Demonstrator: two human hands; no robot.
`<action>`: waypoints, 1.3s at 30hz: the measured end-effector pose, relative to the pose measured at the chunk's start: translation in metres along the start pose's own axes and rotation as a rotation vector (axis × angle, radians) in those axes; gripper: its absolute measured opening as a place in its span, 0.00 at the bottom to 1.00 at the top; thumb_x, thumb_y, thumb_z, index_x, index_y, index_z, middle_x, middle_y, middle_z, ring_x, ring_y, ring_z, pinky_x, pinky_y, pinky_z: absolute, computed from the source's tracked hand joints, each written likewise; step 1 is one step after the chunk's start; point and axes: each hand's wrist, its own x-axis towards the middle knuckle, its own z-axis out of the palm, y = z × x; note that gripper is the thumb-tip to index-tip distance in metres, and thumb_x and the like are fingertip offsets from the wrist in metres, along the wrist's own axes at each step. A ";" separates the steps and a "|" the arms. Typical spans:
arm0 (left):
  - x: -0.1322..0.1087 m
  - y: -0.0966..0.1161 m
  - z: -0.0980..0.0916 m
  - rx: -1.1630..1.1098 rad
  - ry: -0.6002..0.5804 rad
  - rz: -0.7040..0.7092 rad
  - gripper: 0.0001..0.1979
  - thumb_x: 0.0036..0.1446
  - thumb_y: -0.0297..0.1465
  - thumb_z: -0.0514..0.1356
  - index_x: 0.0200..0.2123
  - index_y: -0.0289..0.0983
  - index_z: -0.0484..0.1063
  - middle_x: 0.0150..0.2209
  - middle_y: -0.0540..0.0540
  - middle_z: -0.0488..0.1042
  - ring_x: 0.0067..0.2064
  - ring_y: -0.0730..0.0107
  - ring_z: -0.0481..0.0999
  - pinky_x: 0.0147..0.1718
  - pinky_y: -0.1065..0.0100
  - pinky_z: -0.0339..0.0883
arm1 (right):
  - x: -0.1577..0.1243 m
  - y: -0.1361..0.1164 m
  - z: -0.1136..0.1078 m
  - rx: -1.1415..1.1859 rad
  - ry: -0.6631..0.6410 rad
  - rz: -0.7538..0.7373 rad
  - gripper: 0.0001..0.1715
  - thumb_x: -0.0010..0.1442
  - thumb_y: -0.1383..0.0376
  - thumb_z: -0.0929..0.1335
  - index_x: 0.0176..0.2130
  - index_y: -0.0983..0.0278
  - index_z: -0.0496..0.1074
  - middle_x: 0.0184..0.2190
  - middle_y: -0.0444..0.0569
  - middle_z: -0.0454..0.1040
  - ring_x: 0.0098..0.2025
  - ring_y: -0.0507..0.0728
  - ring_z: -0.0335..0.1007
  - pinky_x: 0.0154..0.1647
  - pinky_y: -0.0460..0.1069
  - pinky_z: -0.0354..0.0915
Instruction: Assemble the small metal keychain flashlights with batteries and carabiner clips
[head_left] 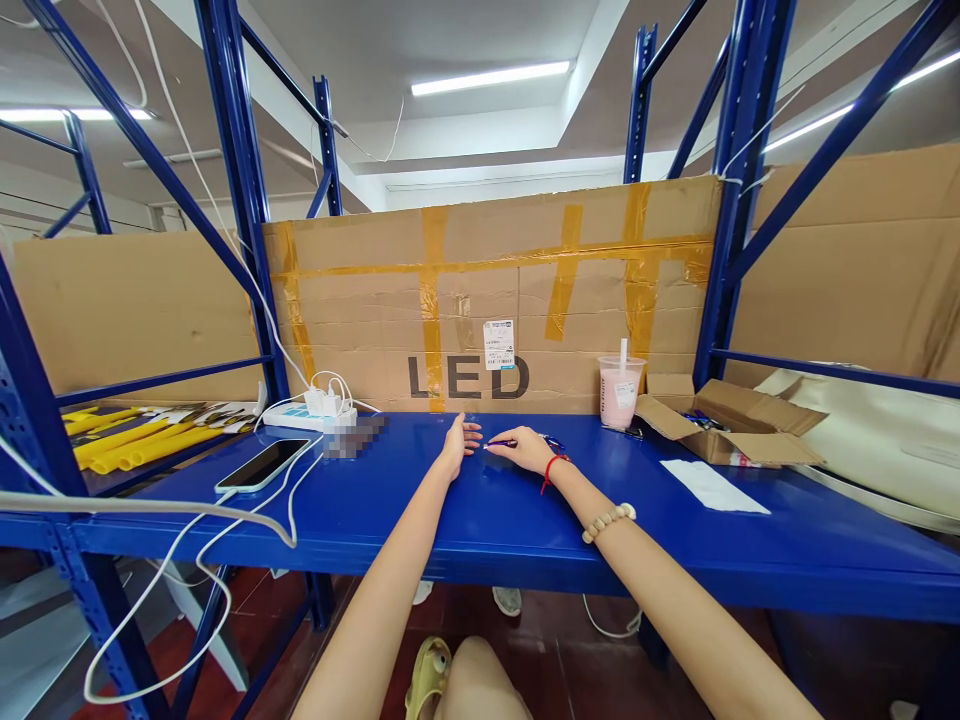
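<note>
My right hand [529,450] pinches a slim dark pen [502,443] over the blue shelf top [480,520]; its pale tip points left. Facing it, my left hand [459,446] rests edge-down on the shelf with fingers apart and nothing in them. A small gap lies between the pen tip and the left fingers. Just behind my right hand a small cluster of dark thin things [553,441] shows in part, too small and covered to name.
A pink drink cup [621,393] and an opened cardboard box [724,425] stand at the right, near a white paper [714,486]. At the left are a phone [262,465], a power strip [311,412] and white cables. Upright cardboard [360,320] closes off the back.
</note>
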 end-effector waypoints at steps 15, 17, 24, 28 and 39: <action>0.002 -0.002 0.000 -0.005 0.002 0.001 0.23 0.59 0.41 0.40 0.28 0.32 0.68 0.29 0.43 0.72 0.23 0.76 0.64 0.23 0.74 0.55 | -0.001 -0.004 -0.003 -0.039 0.048 0.002 0.15 0.56 0.56 0.63 0.36 0.60 0.76 0.37 0.45 0.76 0.40 0.56 0.70 0.42 0.48 0.63; 0.003 -0.002 0.000 -0.004 0.000 0.001 0.23 0.59 0.40 0.41 0.29 0.32 0.68 0.29 0.43 0.72 0.23 0.76 0.64 0.23 0.74 0.55 | -0.001 -0.005 -0.004 -0.035 0.061 0.003 0.15 0.56 0.56 0.63 0.35 0.60 0.75 0.37 0.45 0.76 0.40 0.56 0.70 0.41 0.48 0.63; 0.003 -0.002 -0.001 -0.002 -0.009 0.003 0.23 0.59 0.40 0.41 0.28 0.32 0.68 0.29 0.43 0.72 0.23 0.76 0.65 0.24 0.74 0.55 | -0.002 -0.007 -0.003 -0.034 0.071 -0.007 0.15 0.56 0.56 0.64 0.33 0.61 0.75 0.35 0.45 0.76 0.36 0.54 0.70 0.37 0.47 0.62; 0.002 -0.002 -0.001 -0.001 -0.012 0.004 0.23 0.59 0.40 0.41 0.28 0.32 0.68 0.29 0.43 0.72 0.23 0.75 0.65 0.24 0.74 0.55 | -0.001 -0.006 -0.001 -0.046 0.084 -0.001 0.17 0.55 0.54 0.63 0.33 0.62 0.75 0.32 0.46 0.76 0.33 0.54 0.70 0.33 0.46 0.61; 0.003 -0.002 -0.001 0.013 -0.017 0.002 0.23 0.59 0.40 0.41 0.29 0.33 0.68 0.29 0.43 0.72 0.24 0.74 0.66 0.25 0.73 0.56 | 0.000 -0.004 -0.002 -0.014 0.043 0.004 0.17 0.56 0.55 0.63 0.35 0.62 0.76 0.35 0.47 0.76 0.37 0.55 0.70 0.40 0.48 0.63</action>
